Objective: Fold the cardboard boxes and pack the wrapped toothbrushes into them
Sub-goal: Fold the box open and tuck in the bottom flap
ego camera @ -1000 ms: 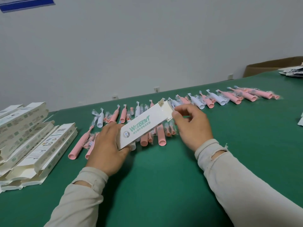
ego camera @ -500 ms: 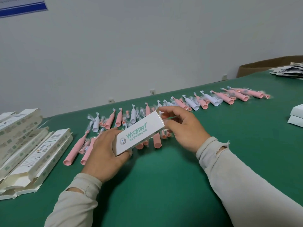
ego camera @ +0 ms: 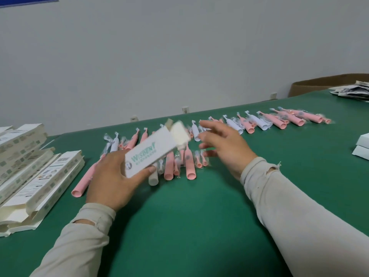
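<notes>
While the left hand (ego camera: 111,182) grips the lower end of the white carton (ego camera: 151,154), its thumb curled round the edge, the carton sits tilted above the counter (ego camera: 199,226), upper end flap open and blurred. The right hand (ego camera: 225,145) hovers just beside that open end, fingers spread and loose, holding nothing. Its fingertips are blurred, so contact with the flap cannot be judged.

Wrapped toothbrushes (ego camera: 279,121) lie in a long uneven row across the counter behind both hands, reaching toward the right far edge. Handles are smooth pink or white tubes with hollow ends, each in clear crinkled film. Open green surface lies in front of the row and between the sleeves.

Flat, unfolded cartons (ego camera: 38,176) are stacked at the left edge, printed faces up. Two closed white boxes (ego camera: 362,145) sit at the right edge. A brown cardboard bin (ego camera: 319,82) stands beyond the far right corner.
</notes>
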